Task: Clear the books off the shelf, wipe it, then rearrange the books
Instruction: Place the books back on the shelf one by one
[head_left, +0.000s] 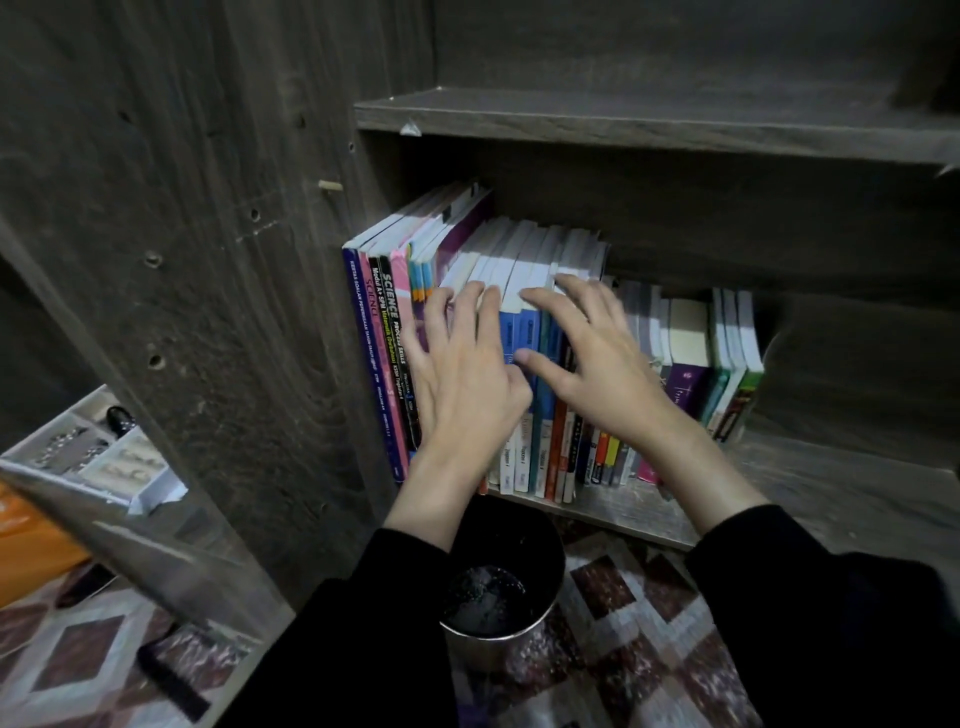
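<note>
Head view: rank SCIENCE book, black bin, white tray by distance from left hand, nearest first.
1. SCIENCE book, just left of the left hand.
2. black bin, on the floor below the wrists.
3. white tray, far left, past the cabinet side.

A dark round bin (524, 540) stands on a patterned rug (639, 613); a white compartment tray (156, 491) sits far left.

- One wide-angle camera rides on the person's head, facing forward and down.
- It sits close to the shelf (831, 493) of books (535, 249), both sleeves (343, 644) entering from the bottom edge, patterned rug (623, 618) below.
</note>
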